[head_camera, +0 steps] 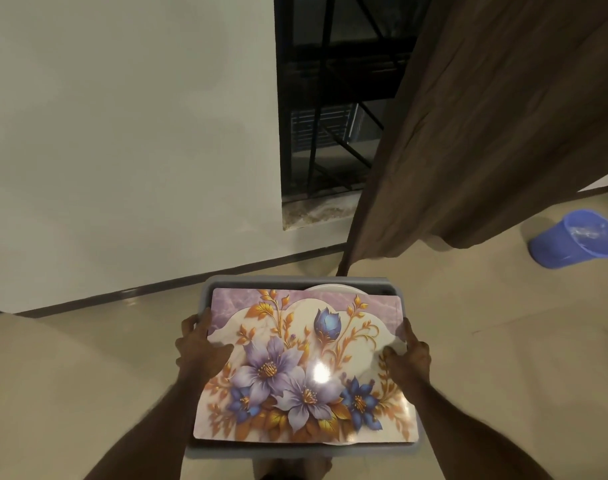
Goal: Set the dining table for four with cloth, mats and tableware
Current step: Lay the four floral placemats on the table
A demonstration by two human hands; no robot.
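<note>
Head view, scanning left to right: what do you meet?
White wall → left hand gripping the tray's edge → floral place mat lying on the grey tray → right hand on the opposite edge → blue bucket on the floor.

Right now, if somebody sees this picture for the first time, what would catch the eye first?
First the flowered mat, shiny, low in the middle, lying over a grey tray with a white plate peeping out at its far edge. The left hand and the right hand grip the tray's two sides. Next come the brown curtain by the dark window, and a blue bucket on the floor at right.
</note>
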